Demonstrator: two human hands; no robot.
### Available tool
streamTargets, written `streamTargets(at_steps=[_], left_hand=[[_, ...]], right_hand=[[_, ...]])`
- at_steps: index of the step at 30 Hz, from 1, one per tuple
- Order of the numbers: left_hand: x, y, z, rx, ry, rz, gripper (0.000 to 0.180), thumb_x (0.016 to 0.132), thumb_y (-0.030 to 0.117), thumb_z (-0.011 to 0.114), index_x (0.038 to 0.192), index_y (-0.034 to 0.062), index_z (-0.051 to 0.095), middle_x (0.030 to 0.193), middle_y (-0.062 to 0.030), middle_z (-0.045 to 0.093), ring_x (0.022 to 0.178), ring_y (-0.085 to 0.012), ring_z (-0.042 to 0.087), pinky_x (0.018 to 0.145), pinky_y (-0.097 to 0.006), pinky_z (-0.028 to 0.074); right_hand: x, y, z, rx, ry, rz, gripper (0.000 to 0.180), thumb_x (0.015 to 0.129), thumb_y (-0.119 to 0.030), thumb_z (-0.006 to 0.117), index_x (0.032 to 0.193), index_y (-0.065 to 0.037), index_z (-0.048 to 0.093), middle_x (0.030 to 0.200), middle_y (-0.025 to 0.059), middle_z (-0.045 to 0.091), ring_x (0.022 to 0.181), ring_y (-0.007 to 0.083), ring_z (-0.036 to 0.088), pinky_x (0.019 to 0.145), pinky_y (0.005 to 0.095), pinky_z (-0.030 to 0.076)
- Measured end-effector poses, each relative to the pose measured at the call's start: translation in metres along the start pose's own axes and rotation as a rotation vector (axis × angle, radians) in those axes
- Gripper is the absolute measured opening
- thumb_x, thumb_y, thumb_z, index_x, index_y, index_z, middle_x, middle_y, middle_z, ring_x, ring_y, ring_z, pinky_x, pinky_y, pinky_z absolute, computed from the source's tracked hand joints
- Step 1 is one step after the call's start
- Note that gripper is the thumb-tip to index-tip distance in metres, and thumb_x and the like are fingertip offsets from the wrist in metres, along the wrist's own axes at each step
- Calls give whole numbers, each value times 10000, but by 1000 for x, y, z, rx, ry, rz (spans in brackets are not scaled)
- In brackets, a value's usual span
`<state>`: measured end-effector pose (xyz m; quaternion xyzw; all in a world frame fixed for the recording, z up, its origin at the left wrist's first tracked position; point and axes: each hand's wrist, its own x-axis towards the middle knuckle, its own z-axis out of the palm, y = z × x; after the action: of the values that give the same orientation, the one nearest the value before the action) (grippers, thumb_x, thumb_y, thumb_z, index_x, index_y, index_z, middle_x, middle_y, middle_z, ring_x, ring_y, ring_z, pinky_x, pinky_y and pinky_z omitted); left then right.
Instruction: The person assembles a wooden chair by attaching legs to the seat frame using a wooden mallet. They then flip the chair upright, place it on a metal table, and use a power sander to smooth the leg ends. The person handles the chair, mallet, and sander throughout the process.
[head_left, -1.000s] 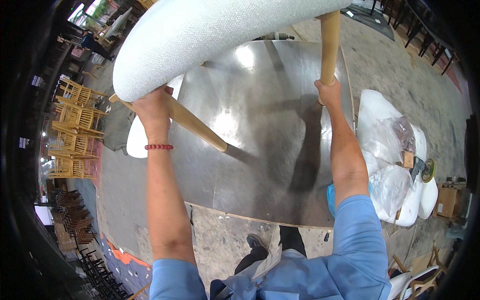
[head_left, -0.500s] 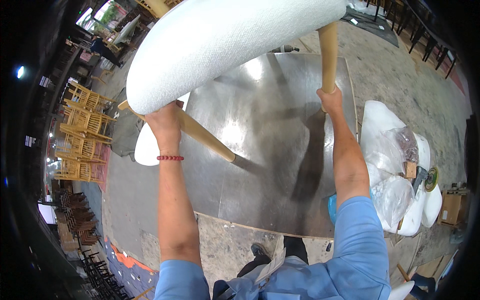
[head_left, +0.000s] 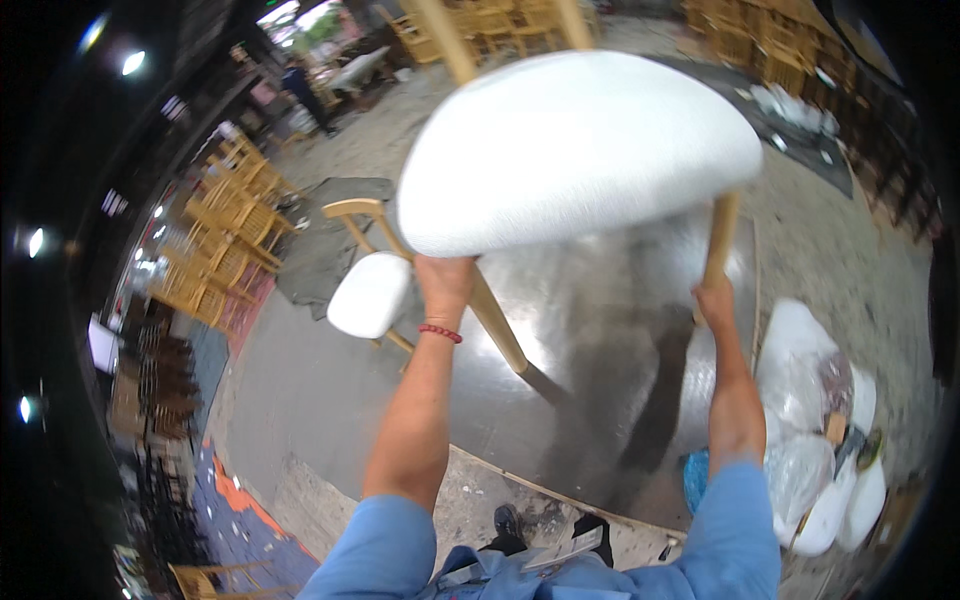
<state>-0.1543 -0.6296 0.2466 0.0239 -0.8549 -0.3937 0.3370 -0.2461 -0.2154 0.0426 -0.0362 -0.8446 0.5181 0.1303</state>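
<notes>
A wooden chair with a white padded seat (head_left: 580,150) hangs tilted in front of me, held over a low table with a shiny grey metal top (head_left: 575,430). My left hand (head_left: 444,288) is closed under the seat's near left corner, beside the top of the front left leg (head_left: 498,322); its fingers are partly hidden by the seat. My right hand (head_left: 714,302) wraps round the lower part of the front right leg (head_left: 722,235). Two light wooden uprights rise behind the seat and leave the top of the picture.
Another white-seated chair (head_left: 368,295) stands left of the table. Right of it lie white padded pieces (head_left: 795,345) and clear plastic bags (head_left: 803,470). Wooden chairs (head_left: 225,235) are stacked at the left, dark frames (head_left: 165,395) nearer. A person (head_left: 303,95) stands far off.
The chair has moved away from me and tilted, so its uprights now show. Both hands keep their hold. My view has shifted left, revealing more of the other chair.
</notes>
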Motion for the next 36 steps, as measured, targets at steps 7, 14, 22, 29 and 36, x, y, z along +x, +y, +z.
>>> streamTargets(at_steps=[7, 14, 22, 29, 36], left_hand=[[-18, -82, -102, 90, 82, 239, 320, 816, 100, 640, 1115, -14, 638, 1075, -178, 684, 1067, -326, 626, 918, -391, 474], [-16, -81, -118, -95, -84, 364, 325, 793, 142, 664, 1081, -7, 647, 1068, -203, 682, 1035, -351, 637, 889, -401, 488], [-13, -84, -122, -356, -232, 191, 309, 822, 131, 664, 1091, -18, 639, 1071, -201, 681, 1019, -341, 648, 878, -381, 503], [-21, -54, -136, -572, -206, 44, 358, 851, 102, 642, 1185, -17, 595, 1133, -180, 668, 1085, -281, 623, 936, -366, 476], [-24, -52, -149, -416, -240, -64, 416, 854, 116, 680, 1230, -19, 564, 1185, -175, 651, 1126, -261, 606, 956, -351, 469]], right_hand=[[-209, -48, 27, 61, 44, 134, 185, 659, -40, 646, 822, -16, 561, 692, 63, 569, 622, 217, 557, 615, 366, 463], [-312, -72, 49, 247, 205, 277, 274, 671, -16, 662, 913, -6, 534, 757, 55, 551, 703, 199, 561, 670, 355, 470], [-390, -53, 41, 71, 423, 370, 489, 825, -99, 645, 1263, 56, 491, 1065, 199, 606, 990, 291, 598, 880, 367, 463], [-507, 30, -37, -728, 533, 602, 449, 914, -263, 602, 1234, 51, 576, 1181, 238, 634, 1089, 356, 615, 948, 444, 478], [-508, 26, -21, -810, -34, 741, 541, 913, -397, 550, 1288, -8, 554, 1234, 259, 603, 1159, 378, 579, 982, 497, 452]])
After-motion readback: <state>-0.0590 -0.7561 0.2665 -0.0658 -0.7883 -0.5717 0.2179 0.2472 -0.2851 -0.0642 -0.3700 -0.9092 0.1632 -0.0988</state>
